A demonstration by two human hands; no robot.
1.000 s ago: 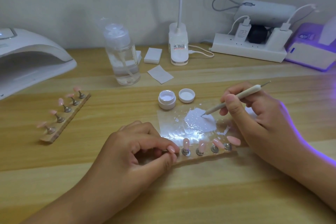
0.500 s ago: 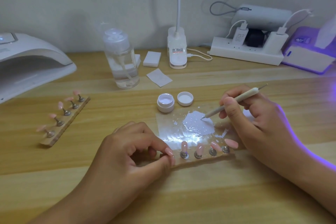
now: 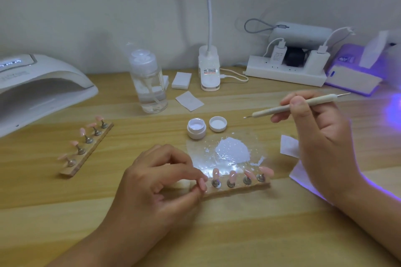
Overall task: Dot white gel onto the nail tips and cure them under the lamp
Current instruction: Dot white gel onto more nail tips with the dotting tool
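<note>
Low in the centre of the frame, the left hand (image 3: 165, 182) had its fingers curled, with thumb and forefinger pinching the left end of the near holder strip (image 3: 240, 187). This was probably to keep the strip from sliding while it was worked on. Four pink nail tips (image 3: 232, 175) stood on metal pegs along the strip. Whether a fifth was hidden at the fingertips could not be told.

At centre right, the right hand (image 3: 321, 132) gripped the dotting tool (image 3: 299, 105) like a pen. Its fine point faced left and hovered in the air, above the table and just right of the open gel pot (image 3: 196, 128) and the pot lid (image 3: 218, 123). The point was apart from the puddle of white gel (image 3: 233, 150), which was spread on a clear palette sheet (image 3: 195, 147) directly behind the strip, a short reach for reloading.

The curing lamp (image 3: 39, 91) sat at the left edge with its mouth open to the table. A second holder strip (image 3: 86, 151) lay between it and the work, and a pump bottle (image 3: 148, 84) stood further back. Neither looked like an obstacle. Along the wall were a clip lamp base (image 3: 209, 71), a power strip (image 3: 284, 73) and a purple device (image 3: 351, 78). A paper wipe (image 3: 288, 146) lay beside the right hand.
</note>
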